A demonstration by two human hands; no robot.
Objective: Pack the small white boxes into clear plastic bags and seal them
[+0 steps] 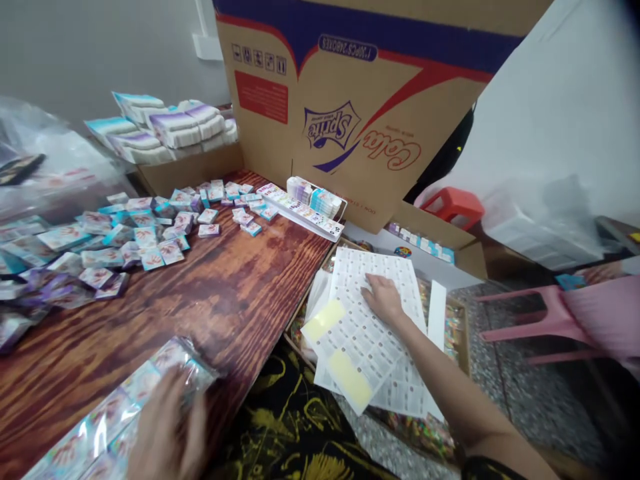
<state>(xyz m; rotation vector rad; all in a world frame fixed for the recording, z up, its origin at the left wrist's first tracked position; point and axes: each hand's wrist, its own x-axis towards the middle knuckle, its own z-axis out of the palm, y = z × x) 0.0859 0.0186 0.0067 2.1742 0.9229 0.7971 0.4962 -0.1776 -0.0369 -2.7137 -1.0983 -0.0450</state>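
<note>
Down at the lower left, my left hand (167,423) lies over a clear-wrapped pack of small printed boxes (107,413) on the table. Its fingers are stretched out and a little blurred. My right hand (385,300) rests on a stack of white label sheets (350,267), palm down with its fingers extended. One sheet near the front (350,357) lies askew and has two bare yellow patches. The sheets lie on top of an open carton (465,347) filled with colourful small items.
Many loose small boxes (143,237) cover the wooden table's (250,287) left side. A white printed strip (300,212) and boxes (315,197) stand by a tall cardboard box (350,120). Padded packs (170,130) fill a carton behind. Pink stool (545,313) and another person's hand (603,272) are right.
</note>
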